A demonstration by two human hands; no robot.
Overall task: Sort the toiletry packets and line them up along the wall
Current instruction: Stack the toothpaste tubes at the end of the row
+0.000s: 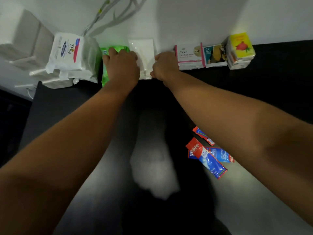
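Observation:
Packets stand in a row against the white wall on a black table (279, 85). My left hand (122, 68) and my right hand (165, 66) grip the two sides of a stack of clear white packets (144, 53) at the wall. Left of it lies a green packet (116, 48), partly under my left hand, then a stack of white Dove packets (67, 51). To the right stand pink-edged Dove sachets (189, 55), teal sachets (214, 55) and a yellow stack (240, 50). Red-and-blue toothpaste sachets (208, 158) lie loose near my right forearm.
White folded items (25, 43) are piled at the far left, beyond the table's left edge. A grey branch decal (116, 16) marks the wall. The glossy tabletop reflects light in the middle.

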